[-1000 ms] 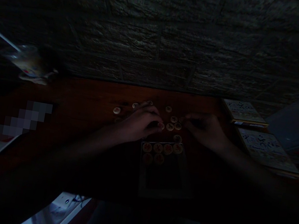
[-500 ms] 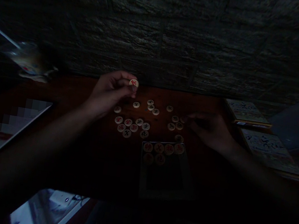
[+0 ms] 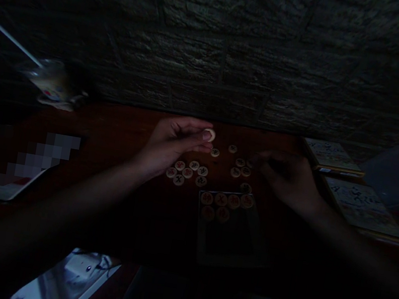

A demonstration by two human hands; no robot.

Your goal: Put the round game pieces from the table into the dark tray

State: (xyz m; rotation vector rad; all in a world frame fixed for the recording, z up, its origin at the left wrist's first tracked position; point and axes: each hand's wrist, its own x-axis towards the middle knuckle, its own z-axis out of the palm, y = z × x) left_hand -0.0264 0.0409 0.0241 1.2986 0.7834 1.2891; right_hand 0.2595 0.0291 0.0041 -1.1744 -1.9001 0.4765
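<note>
Between the thumb and fingers of my left hand [image 3: 175, 143] is a round Chinese chess piece [image 3: 210, 135], raised above the table, its visible face pale with no character to be seen. Loose chess pieces [image 3: 187, 172] with red or black characters lie below that hand. My right hand [image 3: 288, 179] is low over the table with curled fingers, its fingertips beside a small group of black-marked pieces [image 3: 239, 162]. Darkness hides what its fingertips hold, if anything. Nearer to me, a shallow tray [image 3: 201, 252] has several pieces laid in two rows at its far end.
Two flat boxes [image 3: 336, 157] with printed lids lie at the right. On the far left stands a plastic cup [image 3: 53, 86] with a straw; closer is a flat, partly blurred object [image 3: 21, 186]. A rough stone wall [image 3: 214, 60] rises behind the table.
My left hand has moved right and slightly down with its piece, whose red character no longer shows. My right hand keeps about the same place by the pieces. The view has shifted a little.
</note>
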